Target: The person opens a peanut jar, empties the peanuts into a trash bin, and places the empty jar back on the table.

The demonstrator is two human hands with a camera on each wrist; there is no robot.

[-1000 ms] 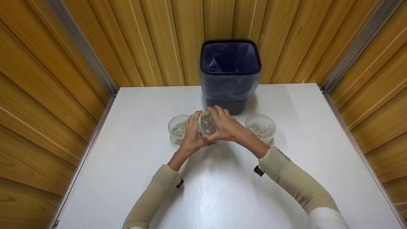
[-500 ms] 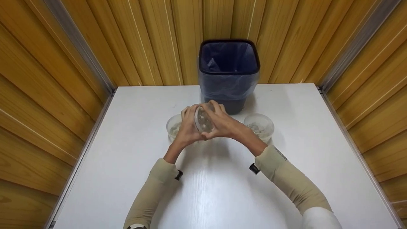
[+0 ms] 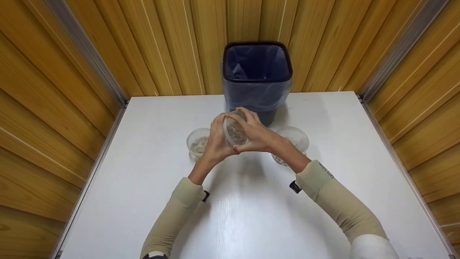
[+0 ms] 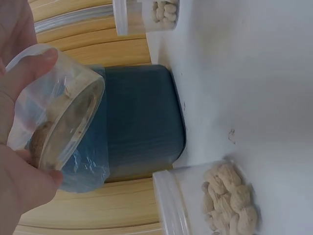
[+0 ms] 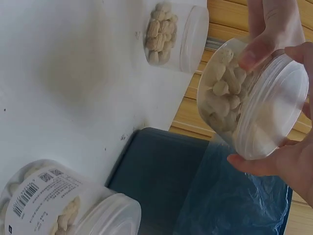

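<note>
A clear plastic jar (image 3: 235, 131) of unshelled peanuts is held tilted above the table by both hands, its round end facing left. My left hand (image 3: 217, 142) grips its left side, and my right hand (image 3: 259, 136) curls round the right, thumb low and fingers over the top. In the right wrist view peanuts lie inside the jar (image 5: 225, 90), and a pale lid-like disc covers one end. Two similar jars stand on the table: one left (image 3: 197, 144), partly behind the left hand, and one right (image 3: 296, 136), partly behind the right forearm. A printed label shows on a standing jar (image 5: 54, 205).
A dark waste bin (image 3: 257, 97) with a translucent liner stands just beyond the hands at the back of the white table (image 3: 158, 144). Wood-patterned walls (image 3: 172, 50) enclose the back and both sides. Small specks lie on the tabletop.
Both hands have moved slightly up and away toward the bin with the jar, and its tilt has shifted a little. The right forearm covers more of the right jar. Both hands keep their grip.
</note>
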